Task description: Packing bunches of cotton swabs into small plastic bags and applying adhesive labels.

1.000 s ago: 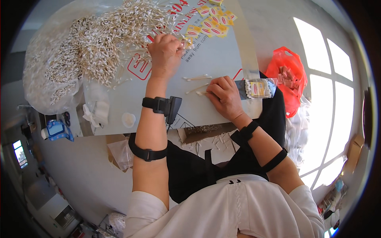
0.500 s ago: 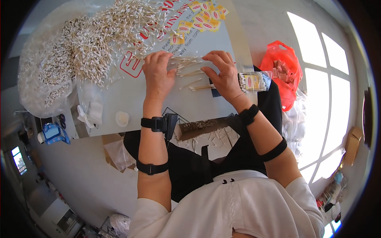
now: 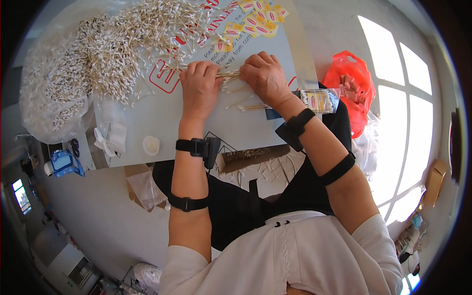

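Note:
A small bundle of cotton swabs (image 3: 229,75) lies crosswise between my two hands. My left hand (image 3: 200,91) has its fingers closed at the bundle's left end. At the other end my right hand (image 3: 265,77) pinches the swabs, its fingertips partly hidden behind its knuckles. Just below the bundle, a few loose swabs (image 3: 237,91) rest on the printed grey tabletop (image 3: 196,142). Some more swabs (image 3: 253,107) lie on a dark blue piece under my right wrist. Beside that wrist is a clear packet of swabs (image 3: 319,101) with a yellow label.
A large heap of swabs (image 3: 113,59) spills from a clear plastic bag (image 3: 34,105) at the far left. Yellow cards (image 3: 258,22) lie at the back. A white cup (image 3: 151,146) stands near the front edge. A red bag (image 3: 364,81) is at the right.
My right hand has moved left and its fingers have closed on the swabs' right ends. The swabs between my hands are now gathered into a tighter bundle.

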{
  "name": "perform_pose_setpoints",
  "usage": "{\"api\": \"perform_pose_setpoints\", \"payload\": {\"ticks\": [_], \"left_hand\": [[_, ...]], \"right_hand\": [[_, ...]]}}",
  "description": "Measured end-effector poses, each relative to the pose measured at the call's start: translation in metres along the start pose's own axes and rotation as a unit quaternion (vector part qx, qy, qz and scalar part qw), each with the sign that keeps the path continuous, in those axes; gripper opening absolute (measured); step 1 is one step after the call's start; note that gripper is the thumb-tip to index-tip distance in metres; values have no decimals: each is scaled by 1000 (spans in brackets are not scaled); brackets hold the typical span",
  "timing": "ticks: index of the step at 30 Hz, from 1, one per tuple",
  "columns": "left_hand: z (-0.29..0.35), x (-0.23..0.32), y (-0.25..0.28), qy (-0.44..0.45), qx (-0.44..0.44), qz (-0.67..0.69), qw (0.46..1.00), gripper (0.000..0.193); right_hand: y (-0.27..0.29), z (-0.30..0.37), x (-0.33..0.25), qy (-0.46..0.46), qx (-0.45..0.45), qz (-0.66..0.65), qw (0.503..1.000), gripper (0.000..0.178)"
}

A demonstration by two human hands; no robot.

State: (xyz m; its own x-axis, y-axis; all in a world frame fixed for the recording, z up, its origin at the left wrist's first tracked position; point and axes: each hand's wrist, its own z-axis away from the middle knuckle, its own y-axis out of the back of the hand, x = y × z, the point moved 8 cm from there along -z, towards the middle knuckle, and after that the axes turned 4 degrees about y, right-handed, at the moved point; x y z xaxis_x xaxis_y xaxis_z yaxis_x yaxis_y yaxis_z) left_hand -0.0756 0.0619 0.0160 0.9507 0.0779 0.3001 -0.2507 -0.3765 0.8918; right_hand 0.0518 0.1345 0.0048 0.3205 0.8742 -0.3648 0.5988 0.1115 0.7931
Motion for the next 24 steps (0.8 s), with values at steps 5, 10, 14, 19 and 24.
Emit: {"api": "perform_pose_setpoints", "payload": {"ticks": [5,10,14,19,24], "left_hand": [[0,-29,1,34,-10,10,999,21],[-5,-41,-5,72,-8,-22,997,17],[-21,-22,-16,45,-41,-49,997,14],[-37,12,-22,-14,-72,31,997,14],[-35,14,-31,3,-140,74,987,13]], "right_hand": [[5,2,24,-77,-35,-79,993,11],[15,14,26,-73,-24,-64,995,15],[14,20,10,-48,-43,-76,995,17],[15,23,1,-30,-76,-114,990,13],[14,16,1,-24,-97,-110,989,8]]}}
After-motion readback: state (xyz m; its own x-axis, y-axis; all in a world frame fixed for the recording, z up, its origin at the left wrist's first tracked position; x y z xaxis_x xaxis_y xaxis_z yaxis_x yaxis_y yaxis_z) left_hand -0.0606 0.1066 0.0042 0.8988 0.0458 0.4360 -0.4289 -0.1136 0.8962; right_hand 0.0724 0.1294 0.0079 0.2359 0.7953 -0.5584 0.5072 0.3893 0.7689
